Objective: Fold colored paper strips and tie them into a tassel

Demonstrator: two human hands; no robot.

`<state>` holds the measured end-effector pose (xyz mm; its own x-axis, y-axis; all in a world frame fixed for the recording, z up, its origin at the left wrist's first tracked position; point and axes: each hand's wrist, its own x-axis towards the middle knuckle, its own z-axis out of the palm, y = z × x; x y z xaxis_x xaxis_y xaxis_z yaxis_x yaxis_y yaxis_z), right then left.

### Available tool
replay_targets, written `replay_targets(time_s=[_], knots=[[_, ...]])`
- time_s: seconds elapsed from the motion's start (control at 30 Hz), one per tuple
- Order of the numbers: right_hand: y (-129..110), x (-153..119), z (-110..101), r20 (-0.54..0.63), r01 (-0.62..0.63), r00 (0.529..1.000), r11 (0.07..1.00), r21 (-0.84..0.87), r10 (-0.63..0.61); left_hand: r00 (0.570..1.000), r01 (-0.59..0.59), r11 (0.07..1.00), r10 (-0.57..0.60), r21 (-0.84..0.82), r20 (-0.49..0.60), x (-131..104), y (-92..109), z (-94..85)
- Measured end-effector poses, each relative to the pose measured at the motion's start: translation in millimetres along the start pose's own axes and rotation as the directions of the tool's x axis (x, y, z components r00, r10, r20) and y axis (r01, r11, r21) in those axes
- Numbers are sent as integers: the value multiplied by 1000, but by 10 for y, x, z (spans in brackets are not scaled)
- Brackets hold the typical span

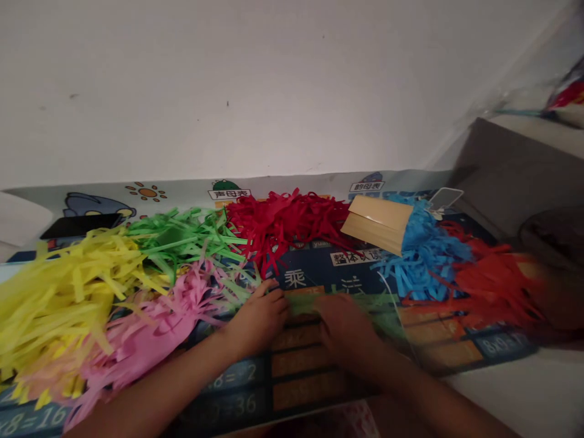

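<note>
My left hand (pixel 262 313) is closed on a light green strip of fringed paper (pixel 301 303) near the middle of the mat. My right hand (pixel 344 325), somewhat blurred, is closed on the same strip a short way to the right. The paper runs between both hands. Pale green fringe shows left of my left hand, and more green paper trails out right of my right hand. Nearest to my left hand lies pink fringed paper (pixel 159 325). Just beyond both hands is a heap of red fringed paper (pixel 292 222).
Yellow fringed paper (pixel 68 286) and green fringed paper (pixel 187 234) lie left. On the right are blue fringed paper (pixel 424 249), orange-red fringed paper (pixel 493 283) and a tan paper stack (pixel 381 219). A dark phone-like slab (pixel 82 225) lies back left. The wall (pixel 274 91) stands behind.
</note>
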<state>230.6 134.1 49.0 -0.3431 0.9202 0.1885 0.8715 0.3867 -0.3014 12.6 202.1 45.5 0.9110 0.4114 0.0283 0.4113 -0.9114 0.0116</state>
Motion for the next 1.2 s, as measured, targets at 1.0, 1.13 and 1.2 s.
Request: replay_targets(time_s=[1.0,1.13,1.2], knots=[[456,149,121,47,-165,986,983,78,162,880,352,872,-432,-339,-197,-117,-127,46],[457,220,162,51,-215,976,975,58,212,845,421,853,-492,-310,-207,-35,-136,95],[465,232,169,59,-229,972,971,62,226,843,424,849,-497,-315,-205,-23,-153,121]])
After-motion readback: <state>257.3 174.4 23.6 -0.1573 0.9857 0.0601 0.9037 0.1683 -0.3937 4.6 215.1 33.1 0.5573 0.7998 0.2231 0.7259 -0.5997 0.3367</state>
